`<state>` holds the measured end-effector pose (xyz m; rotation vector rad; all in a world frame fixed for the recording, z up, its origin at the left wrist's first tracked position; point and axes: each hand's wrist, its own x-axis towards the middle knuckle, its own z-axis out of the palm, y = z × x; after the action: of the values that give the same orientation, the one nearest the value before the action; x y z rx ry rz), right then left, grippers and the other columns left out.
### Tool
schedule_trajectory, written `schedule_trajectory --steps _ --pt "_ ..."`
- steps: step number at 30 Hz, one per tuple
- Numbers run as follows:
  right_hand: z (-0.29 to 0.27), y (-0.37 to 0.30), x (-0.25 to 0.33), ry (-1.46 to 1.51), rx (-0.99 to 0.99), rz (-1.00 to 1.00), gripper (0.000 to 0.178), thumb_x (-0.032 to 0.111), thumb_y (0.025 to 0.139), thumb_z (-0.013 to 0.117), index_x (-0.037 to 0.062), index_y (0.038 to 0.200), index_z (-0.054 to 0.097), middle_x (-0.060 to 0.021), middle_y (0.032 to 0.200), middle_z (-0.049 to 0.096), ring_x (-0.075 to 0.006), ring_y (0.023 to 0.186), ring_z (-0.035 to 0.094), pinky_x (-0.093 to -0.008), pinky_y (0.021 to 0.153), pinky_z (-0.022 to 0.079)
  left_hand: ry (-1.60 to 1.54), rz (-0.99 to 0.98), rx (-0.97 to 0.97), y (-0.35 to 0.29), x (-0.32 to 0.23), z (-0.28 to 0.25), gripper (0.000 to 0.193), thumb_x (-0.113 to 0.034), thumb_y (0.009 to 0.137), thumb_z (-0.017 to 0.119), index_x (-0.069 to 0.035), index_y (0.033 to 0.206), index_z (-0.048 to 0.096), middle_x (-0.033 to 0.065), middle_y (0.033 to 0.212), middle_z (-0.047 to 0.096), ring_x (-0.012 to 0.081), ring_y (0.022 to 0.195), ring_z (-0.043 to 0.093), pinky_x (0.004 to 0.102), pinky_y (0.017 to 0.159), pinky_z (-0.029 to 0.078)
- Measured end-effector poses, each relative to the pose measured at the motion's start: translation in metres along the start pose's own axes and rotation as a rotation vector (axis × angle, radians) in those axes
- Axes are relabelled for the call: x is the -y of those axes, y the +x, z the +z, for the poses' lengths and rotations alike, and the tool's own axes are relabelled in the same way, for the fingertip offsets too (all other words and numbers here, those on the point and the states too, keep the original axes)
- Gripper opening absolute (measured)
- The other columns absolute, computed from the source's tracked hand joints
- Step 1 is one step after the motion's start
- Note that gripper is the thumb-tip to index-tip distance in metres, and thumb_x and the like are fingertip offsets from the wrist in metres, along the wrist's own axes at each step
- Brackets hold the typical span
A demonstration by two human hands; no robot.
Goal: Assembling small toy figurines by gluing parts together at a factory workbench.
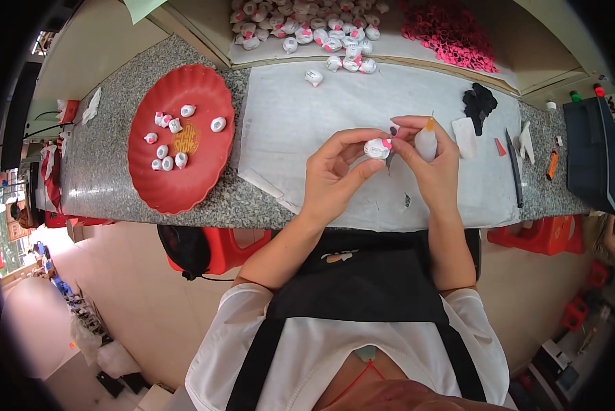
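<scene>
Between the thumb and fingers of my left hand [329, 177] is a small white figurine head [374, 148] with a pink bow on its side. My right hand [436, 179] grips a translucent glue bottle [426, 144] in its palm, the thin needle tip with its orange base pointing away from me. My right thumb and a fingertip also meet at the pink bow, where a tiny dark piece [394, 131] shows. Both hands are above the white paper sheet [287, 137] on the worktop.
At left, a red scalloped tray [211, 181] holds several white heads. Piles of white heads [307, 24] and pink pieces [451, 34] fill the back shelf. Black scraps [480, 106], black tweezers [514, 168] and an orange cutter [552, 165] lie at right, beside a dark bin [592, 151].
</scene>
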<state>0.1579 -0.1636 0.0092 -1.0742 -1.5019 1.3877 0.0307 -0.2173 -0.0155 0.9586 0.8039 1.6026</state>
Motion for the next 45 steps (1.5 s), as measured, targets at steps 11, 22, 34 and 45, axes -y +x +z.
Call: schedule_trajectory --steps 11,22,34,45 --pt "0.001 -0.004 -0.003 0.078 0.055 0.037 0.026 -0.005 0.068 0.051 -0.0001 0.094 0.055 -0.0036 0.075 0.053 -0.0088 0.070 0.050 -0.0201 0.066 0.039 0.040 -0.033 0.035 0.002 -0.011 -0.007 0.033 0.004 0.069 0.056 0.002 0.100 0.046 0.0142 0.099 0.051 0.0198 0.097 0.047 0.0306 0.084 0.036" --pt "0.002 -0.023 -0.007 0.040 -0.147 -0.067 0.012 -0.009 0.066 0.053 -0.0016 0.076 0.050 -0.0098 0.074 0.056 -0.0120 0.071 0.052 -0.0218 0.065 0.041 0.127 0.054 0.039 -0.011 -0.005 -0.004 0.032 0.000 0.071 0.056 -0.001 0.102 0.047 0.0090 0.100 0.050 0.0165 0.098 0.045 0.0301 0.085 0.036" --pt "-0.007 -0.018 -0.003 0.393 -0.004 -0.027 0.012 -0.007 0.065 0.054 -0.0015 0.071 0.047 -0.0117 0.072 0.049 -0.0172 0.061 0.049 -0.0271 0.058 0.042 0.155 0.096 -0.027 0.002 -0.004 -0.008 0.034 0.006 0.069 0.055 0.003 0.102 0.045 0.0127 0.099 0.051 0.0167 0.092 0.050 0.0270 0.078 0.040" --pt "0.002 -0.023 -0.004 0.466 0.074 0.089 0.010 -0.006 0.065 0.055 -0.0018 0.072 0.049 -0.0104 0.073 0.049 -0.0158 0.061 0.049 -0.0254 0.055 0.042 0.466 0.227 0.029 0.000 0.007 -0.006 0.030 0.009 0.067 0.054 0.002 0.096 0.049 0.0149 0.099 0.050 0.0202 0.093 0.049 0.0288 0.077 0.042"
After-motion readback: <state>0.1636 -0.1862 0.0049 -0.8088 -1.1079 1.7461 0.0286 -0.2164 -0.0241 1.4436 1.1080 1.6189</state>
